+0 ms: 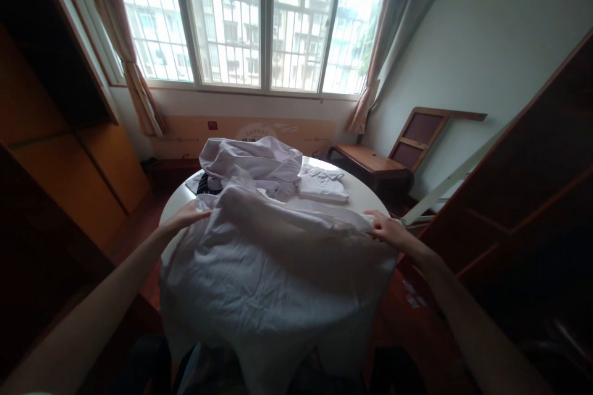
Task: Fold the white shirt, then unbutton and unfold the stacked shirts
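Note:
A large white cloth garment, seemingly a shirt (pixel 278 271), is spread between my hands and hangs over the near edge of the round white table (pixel 370 197). My left hand (pixel 189 216) grips its upper left edge, fingers closed on the fabric. On the other side my right hand (pixel 384 229) pinches the upper right edge. Behind it lies a crumpled heap of pale cloth (pixel 252 157), with a dark striped piece (pixel 202 184) showing at its left. A folded white shirt (pixel 324 185) with its collar up top rests at the table's right rear.
A wooden chair (pixel 370 159) stands beyond the table at the right, near the wall. A wide cardboard box (pixel 185 136) stands under the barred window (pixel 231 31). Wooden cabinets (pixel 69 179) are at the left, and a large dark wooden panel (pixel 514 197) leans at the right.

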Available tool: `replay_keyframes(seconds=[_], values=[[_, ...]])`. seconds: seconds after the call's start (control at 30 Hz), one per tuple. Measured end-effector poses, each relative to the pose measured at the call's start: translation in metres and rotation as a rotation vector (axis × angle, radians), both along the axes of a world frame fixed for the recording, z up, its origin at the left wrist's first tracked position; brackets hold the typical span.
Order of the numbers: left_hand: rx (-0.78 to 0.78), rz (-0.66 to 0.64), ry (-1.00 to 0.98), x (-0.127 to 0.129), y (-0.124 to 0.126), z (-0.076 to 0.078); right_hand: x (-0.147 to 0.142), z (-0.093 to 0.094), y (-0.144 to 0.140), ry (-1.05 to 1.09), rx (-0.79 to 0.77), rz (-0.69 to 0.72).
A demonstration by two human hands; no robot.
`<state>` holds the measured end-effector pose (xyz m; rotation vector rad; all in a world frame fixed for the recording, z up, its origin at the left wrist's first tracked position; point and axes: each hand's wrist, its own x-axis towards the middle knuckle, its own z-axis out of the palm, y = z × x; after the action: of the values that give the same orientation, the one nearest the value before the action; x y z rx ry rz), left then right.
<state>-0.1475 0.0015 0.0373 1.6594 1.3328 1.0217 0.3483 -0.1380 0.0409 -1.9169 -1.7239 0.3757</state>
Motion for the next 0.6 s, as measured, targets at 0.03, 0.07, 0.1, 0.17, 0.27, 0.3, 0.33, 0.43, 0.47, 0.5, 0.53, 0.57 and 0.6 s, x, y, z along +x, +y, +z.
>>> replay_keyframes(seconds=[0.03,0.07,0.1,0.17,0.27,0.3,0.33,0.43,0.47,0.5,0.53,0.57,0.6], values=[[-0.035,-0.052,-0.019,0.004,-0.004,-0.003,-0.008,-0.004,0.001,-0.014,-0.043,0.038],[-0.074,-0.097,-0.026,0.008,-0.008,-0.006,-0.016,-0.009,0.003,-0.032,-0.072,0.069],[-0.105,-0.135,-0.026,0.011,-0.010,-0.009,-0.021,-0.013,0.004,-0.052,-0.086,0.095],[-0.110,-0.148,-0.011,0.013,-0.012,-0.012,-0.027,-0.017,0.007,-0.094,-0.068,0.129],[0.034,-0.012,0.180,0.007,-0.009,-0.006,-0.021,-0.011,0.010,-0.145,0.011,0.033],[0.106,0.069,0.282,0.003,-0.008,-0.001,-0.016,-0.005,0.010,-0.148,0.049,-0.041],[0.183,0.149,0.388,-0.002,-0.006,0.006,-0.010,0.003,0.010,-0.136,0.086,-0.123],[0.436,0.351,0.602,-0.017,-0.003,0.035,0.005,0.030,0.008,-0.028,0.223,-0.367],[0.518,0.441,0.620,-0.020,-0.002,0.047,0.006,0.039,0.007,0.004,0.292,-0.439],[0.580,0.548,0.616,-0.022,-0.001,0.059,0.006,0.047,0.006,0.018,0.383,-0.501],[0.615,0.681,0.596,-0.022,0.000,0.070,0.005,0.054,0.005,0.016,0.490,-0.550],[0.629,0.789,0.568,-0.021,0.001,0.079,0.002,0.059,0.004,0.001,0.598,-0.585],[0.628,0.863,0.532,-0.020,0.002,0.086,-0.001,0.063,0.004,-0.016,0.692,-0.608]])
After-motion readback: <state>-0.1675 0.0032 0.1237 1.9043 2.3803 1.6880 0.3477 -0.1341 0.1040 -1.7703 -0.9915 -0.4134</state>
